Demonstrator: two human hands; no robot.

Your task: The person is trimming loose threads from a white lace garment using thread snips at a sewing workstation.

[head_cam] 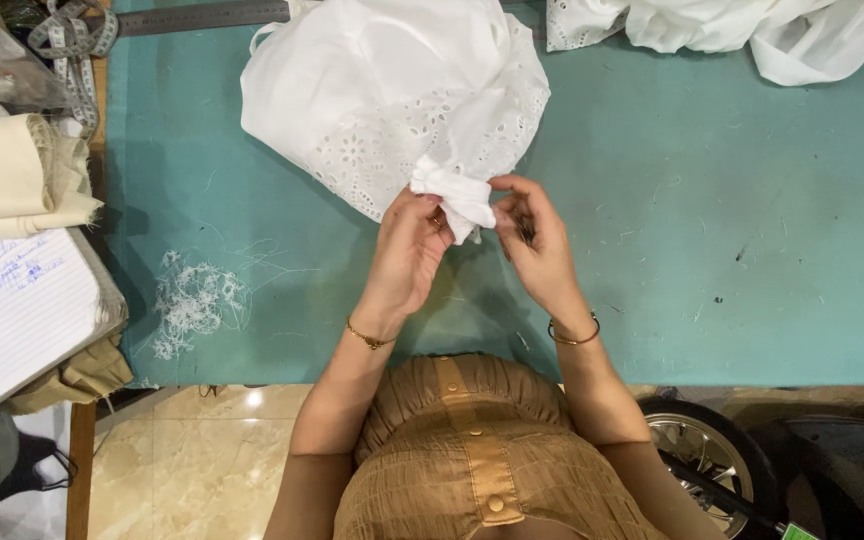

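A white garment with eyelet lace trim [392, 90] lies bunched on the teal table mat [712, 230]. A small gathered piece of the white cloth [452, 195] sticks out toward me. My left hand [412, 245] pinches this piece from the left, fingers closed on it. From the right, my right hand [532, 235] holds the same piece with its fingertips, and something small and dark shows between its fingers; I cannot tell what it is. Both wrists wear thin gold bracelets.
A heap of white thread scraps [192, 300] lies left of my hands. Folded cream fabric [12, 175] and a lined notebook [12, 310] sit at the left edge. More white cloth [742, 30] lies at the back right, a metal ruler [202, 15] and a measuring tape [72, 45] at the back left.
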